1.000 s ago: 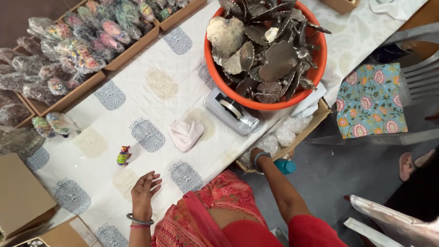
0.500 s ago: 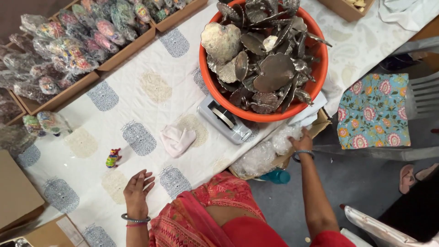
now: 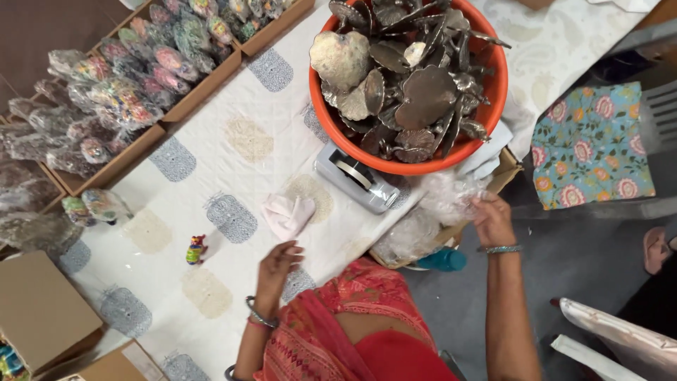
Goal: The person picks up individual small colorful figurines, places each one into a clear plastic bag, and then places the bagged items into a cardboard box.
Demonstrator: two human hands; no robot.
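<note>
The right hand [image 3: 491,220] reaches off the right edge of the table [image 3: 211,141] and pinches a clear plastic bag [image 3: 451,197] between fingers and thumb; the bag comes out of a cardboard box [image 3: 504,173] that stands beside the table, stuffed with more crumpled clear plastic [image 3: 409,236]. A bangle sits on that wrist. The left hand [image 3: 277,262] rests at the near edge of the table, fingers loosely curled and holding nothing, its fingertips just beside a small pink cloth [image 3: 288,214] lying on the white tablecloth with grey and tan printed patches.

Left of the left hand, a small bright painted figurine [image 3: 196,249] stands alone on the tablecloth. Far from the cloth, a grey tape dispenser [image 3: 356,176] lies partly tucked under the rim of a large orange tub [image 3: 423,161], which is heaped with dark metal leaf-shaped and shell-shaped pieces [image 3: 409,77]. At the far left, shallow cardboard trays [image 3: 190,99] hold rows of colourful items wrapped in clear plastic, and two wrapped items [image 3: 95,207] lie loose on the table near them. A plain brown box [image 3: 39,310] sits at the near left corner. To the right, beyond the table, a floral cushion [image 3: 592,144] lies on a chair.
</note>
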